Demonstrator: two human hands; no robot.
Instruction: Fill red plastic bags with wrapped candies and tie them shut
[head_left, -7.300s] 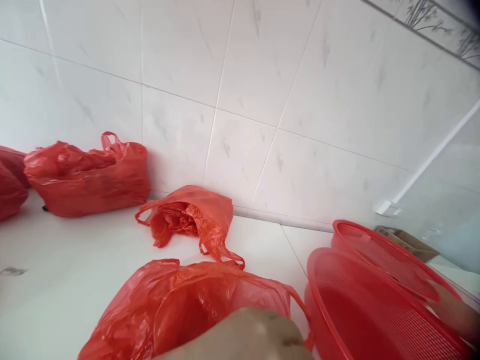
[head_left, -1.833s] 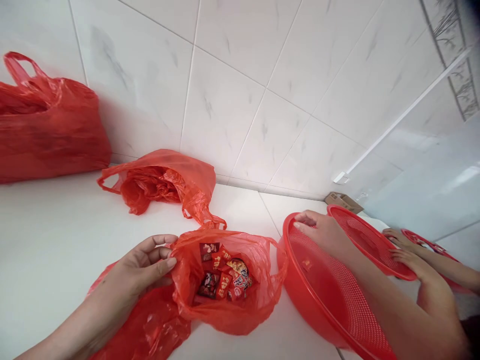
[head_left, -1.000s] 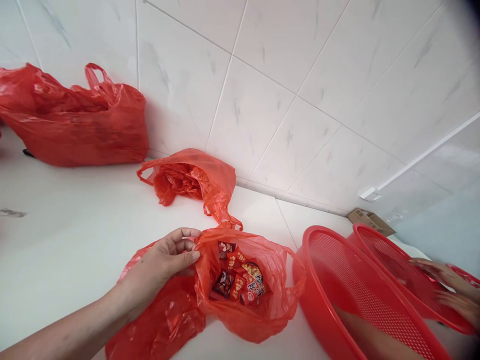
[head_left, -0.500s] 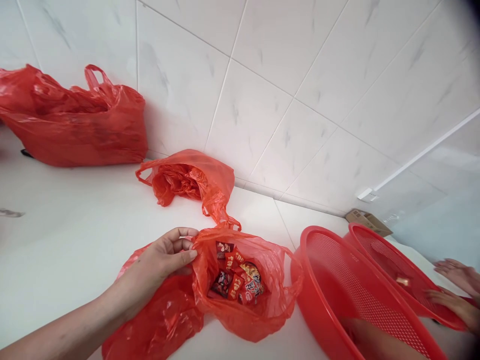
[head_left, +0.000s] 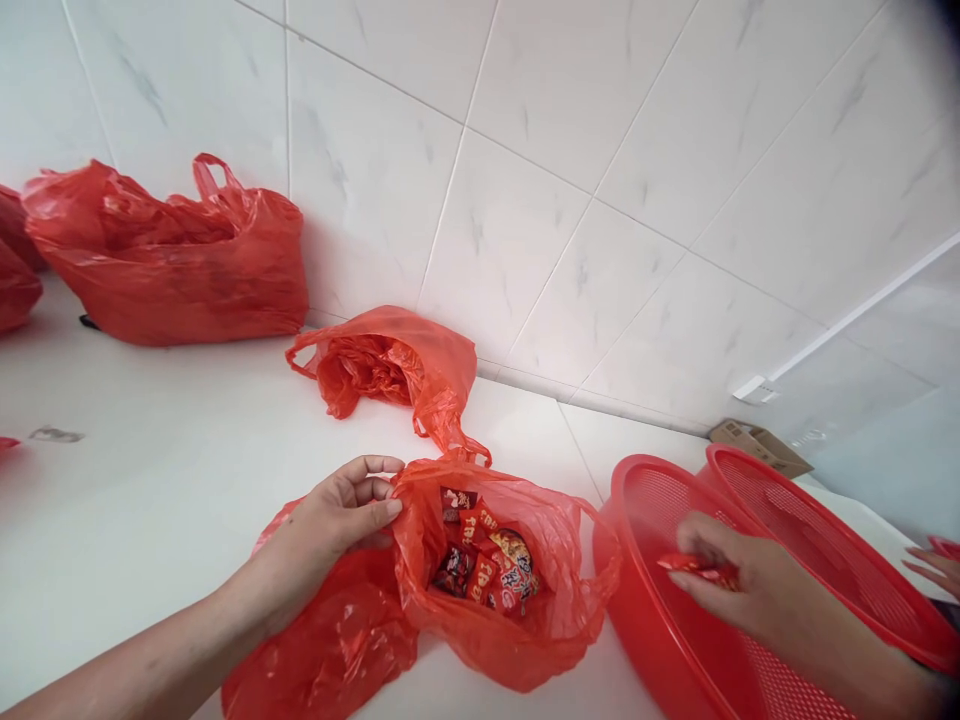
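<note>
My left hand [head_left: 360, 510] pinches the left rim of a red plastic bag [head_left: 517, 650], whose mouth gapes upward. Inside lie several small snack packets [head_left: 487, 560] in red, dark and yellow wrappers. Over the nearer red basket [head_left: 637, 590], my right hand [head_left: 735, 580] is closed around a small red packet [head_left: 701, 572]. The basket stands just right of the bag, and its bottom is hidden from me. Under my left wrist a flattened red bag [head_left: 322, 640] lies on the white table [head_left: 150, 480].
A crumpled red bag [head_left: 442, 360] sits behind the held one, by the tiled wall. Farther left stands a big full red bag [head_left: 202, 280]. At right are a second red basket [head_left: 810, 540], a cardboard box [head_left: 761, 448] and another person's hand [head_left: 937, 568].
My right hand has risen out of the nearer basket with a red packet. The left hand keeps its hold on the bag. The other person's hands have drawn away from the farther basket.
</note>
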